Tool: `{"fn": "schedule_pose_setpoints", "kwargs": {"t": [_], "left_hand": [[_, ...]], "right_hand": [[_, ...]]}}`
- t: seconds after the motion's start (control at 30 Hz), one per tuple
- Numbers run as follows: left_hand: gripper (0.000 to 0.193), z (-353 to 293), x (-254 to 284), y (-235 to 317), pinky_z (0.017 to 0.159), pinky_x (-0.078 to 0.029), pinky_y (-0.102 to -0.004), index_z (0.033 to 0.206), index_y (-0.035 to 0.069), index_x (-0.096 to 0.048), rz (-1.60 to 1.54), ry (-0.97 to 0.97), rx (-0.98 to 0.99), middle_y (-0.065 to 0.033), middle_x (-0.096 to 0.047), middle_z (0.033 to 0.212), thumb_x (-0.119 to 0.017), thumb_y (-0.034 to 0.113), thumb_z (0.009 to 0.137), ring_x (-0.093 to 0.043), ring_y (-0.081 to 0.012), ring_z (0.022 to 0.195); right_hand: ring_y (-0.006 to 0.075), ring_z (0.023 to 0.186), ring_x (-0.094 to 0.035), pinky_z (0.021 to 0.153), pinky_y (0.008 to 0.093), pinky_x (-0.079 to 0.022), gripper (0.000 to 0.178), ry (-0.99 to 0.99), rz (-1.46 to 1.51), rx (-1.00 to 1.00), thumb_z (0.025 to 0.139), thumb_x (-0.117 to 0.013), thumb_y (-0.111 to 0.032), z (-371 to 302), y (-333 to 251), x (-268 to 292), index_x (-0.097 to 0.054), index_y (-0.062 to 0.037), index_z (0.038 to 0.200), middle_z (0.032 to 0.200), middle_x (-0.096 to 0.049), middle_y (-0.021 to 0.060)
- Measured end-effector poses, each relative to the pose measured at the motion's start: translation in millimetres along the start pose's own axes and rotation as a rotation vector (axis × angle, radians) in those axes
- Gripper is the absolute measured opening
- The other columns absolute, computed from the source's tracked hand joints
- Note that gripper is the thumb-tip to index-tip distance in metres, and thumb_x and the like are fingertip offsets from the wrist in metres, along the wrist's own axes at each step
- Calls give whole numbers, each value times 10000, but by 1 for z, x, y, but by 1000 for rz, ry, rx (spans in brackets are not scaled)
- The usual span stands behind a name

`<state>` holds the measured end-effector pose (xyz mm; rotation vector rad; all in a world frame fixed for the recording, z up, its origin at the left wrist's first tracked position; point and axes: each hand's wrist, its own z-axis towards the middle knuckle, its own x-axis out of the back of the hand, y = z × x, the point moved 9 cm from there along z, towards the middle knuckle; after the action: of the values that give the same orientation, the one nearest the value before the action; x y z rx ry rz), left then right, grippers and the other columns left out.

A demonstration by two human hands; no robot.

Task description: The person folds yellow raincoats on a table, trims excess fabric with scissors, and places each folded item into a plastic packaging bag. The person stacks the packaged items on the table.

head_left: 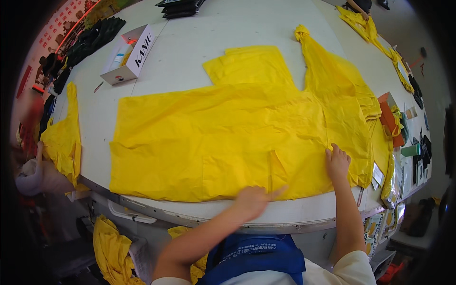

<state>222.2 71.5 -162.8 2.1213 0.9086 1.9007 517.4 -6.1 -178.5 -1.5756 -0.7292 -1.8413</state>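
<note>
A yellow raincoat [228,128] lies spread across the table before me, its long body running left and one sleeve [327,57] pointing away from me. My left hand [251,202] is at the near edge of the coat, just below a pocket flap [278,166]; it is smeared by motion, but a finger stretches out to the right over the cloth. Resting on the coat at its right part is my right hand [338,164], fingers apart and lying on the fabric. Behind the coat's body sits another folded yellow piece [254,66], partly covered by it.
A white box [128,57] holding a spray can stands at the far left. An orange box [390,118] and a green cylinder [411,150] are on the right. Another person handles a yellow garment [64,142] at left. Yellow cloth [111,249] hangs below the table edge.
</note>
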Motion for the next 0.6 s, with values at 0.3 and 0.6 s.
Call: {"fn": "schedule_pose_setpoints", "kwargs": {"t": [0.3,0.6], "left_hand": [[166,16,-3,-5,573,-490,-404,922,83,-577,-271,172,172,-130,-627,718,-584,217,825,-625,-298,651],[228,-42,-59,-45,620,-470,-304,906,10,-516,-889,505,768,-96,-563,746,-664,135,785,-569,-198,659]], "right_hand": [[387,694,-600,613,481,-461,359,-89,122,-55,963,-434,-364,-1,27,-2,-525,-51,813,776,-639,185],[386,707,-606,626,478,-465,386,-205,142,-51,965,-425,-391,3,14,-14,-546,-49,835,748,-635,189]]}}
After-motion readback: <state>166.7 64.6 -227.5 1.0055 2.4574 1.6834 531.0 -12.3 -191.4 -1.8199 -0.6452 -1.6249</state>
